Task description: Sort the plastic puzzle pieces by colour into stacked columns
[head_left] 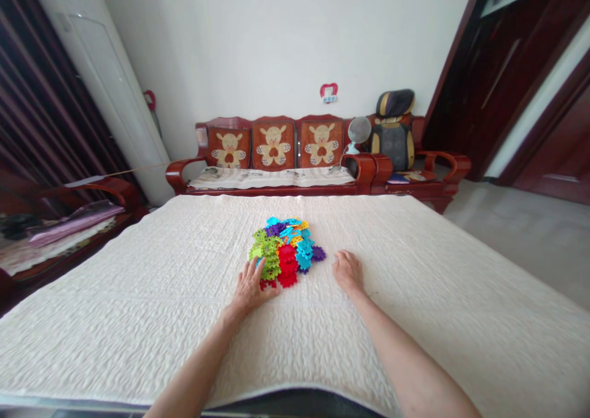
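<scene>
The left hand (250, 289) lies at the near-left edge of a pile of toothed pieces (281, 246), fingers spread and thumb apart, reaching over its border. The grip looks released, though a bit of blue (260, 262) shows at the fingertips, and whether it is pinched I cannot tell. The pile sits around the middle of the cloth-covered desk (115, 319), between the hands. The right hand (348, 272) rests just right of it, apart from the pieces, fingers curled under; whether it grasps anything is hidden. The step in hand seems to be gathering or sorting through the heap with the left hand; taking a single piece from here would call for a fingertip under a notched rim, since the pieces overlap.

As for materials, the pieces look like thin, hard plastic with gear-like edges: lime green pieces (265, 241) with cut-out holes on the left, glossy red pieces (288, 264) at the near middle, sky-blue pieces (304, 252) to the right, and a purple piece (318, 254) jutting out at the far right. Beneath them, the desk's cream cover is quilted in wavy, puckered ridges.
</scene>
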Demonstrator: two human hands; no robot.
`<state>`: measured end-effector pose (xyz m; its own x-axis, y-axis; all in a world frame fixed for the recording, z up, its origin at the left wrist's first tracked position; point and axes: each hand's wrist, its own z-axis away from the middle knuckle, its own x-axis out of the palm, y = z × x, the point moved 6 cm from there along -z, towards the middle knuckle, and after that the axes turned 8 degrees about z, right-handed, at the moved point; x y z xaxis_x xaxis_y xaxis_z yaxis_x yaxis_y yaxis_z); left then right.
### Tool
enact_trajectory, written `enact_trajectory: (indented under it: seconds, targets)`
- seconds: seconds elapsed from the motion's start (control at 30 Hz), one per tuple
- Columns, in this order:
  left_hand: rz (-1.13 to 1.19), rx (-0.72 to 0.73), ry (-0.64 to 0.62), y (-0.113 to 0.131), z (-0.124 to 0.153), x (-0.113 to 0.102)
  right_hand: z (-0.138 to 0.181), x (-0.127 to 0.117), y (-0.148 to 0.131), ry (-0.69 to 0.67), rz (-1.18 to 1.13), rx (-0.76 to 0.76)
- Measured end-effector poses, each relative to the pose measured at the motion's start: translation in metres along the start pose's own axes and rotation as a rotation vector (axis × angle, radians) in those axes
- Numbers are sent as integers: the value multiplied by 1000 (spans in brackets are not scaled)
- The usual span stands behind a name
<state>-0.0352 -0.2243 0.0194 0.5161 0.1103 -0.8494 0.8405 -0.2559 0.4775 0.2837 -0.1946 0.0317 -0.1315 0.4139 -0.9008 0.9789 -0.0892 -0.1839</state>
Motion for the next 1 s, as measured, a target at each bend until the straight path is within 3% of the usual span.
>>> enact_trajectory:
  seconds: [0.3,0.63,0.83,1.0]
  targets:
    - [-60,-34,34,11,-24,3,0,-4,-2,5,-8,-2]
    - [-59,-18,121,1,-54,12,0,-1,0,28,-19,1]
    - [-6,56,251,3,-50,6,-2,1,2,20,-31,5]
    - [13,64,208,6,-44,7,2,4,-1,8,-100,-77]
